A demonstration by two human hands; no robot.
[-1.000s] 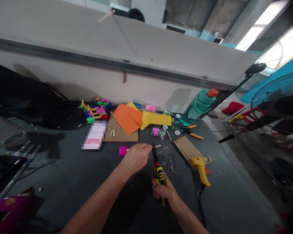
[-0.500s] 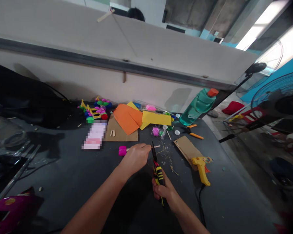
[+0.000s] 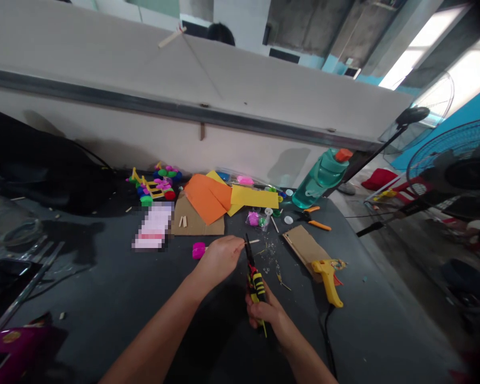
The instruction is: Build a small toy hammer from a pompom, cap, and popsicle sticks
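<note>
"What have you got in your hands?"

"My left hand (image 3: 220, 261) is closed, thumb and fingers pinching a thin pale stick (image 3: 255, 241). My right hand (image 3: 266, 313) is wrapped round the yellow-and-black handles of some pliers (image 3: 258, 285)."

"Where's the stick, exactly?"

"Mid-table, its bare end poking out to the right, past my left fingertips. The dark jaws cross it there; I can't tell whether they're shut on it."

"And around you?"

"A pink block (image 3: 199, 250) sits just left of my left hand. On the far side, orange paper (image 3: 208, 200) lies over a piece of cardboard (image 3: 204, 228). To the right, a yellow glue gun (image 3: 330, 280) rests partly on another cardboard piece (image 3: 304, 248), and farther off there are orange-handled pliers (image 3: 319, 225) near a teal bottle (image 3: 318, 181). All of it's on the dark table (image 3: 136, 298)."
</note>
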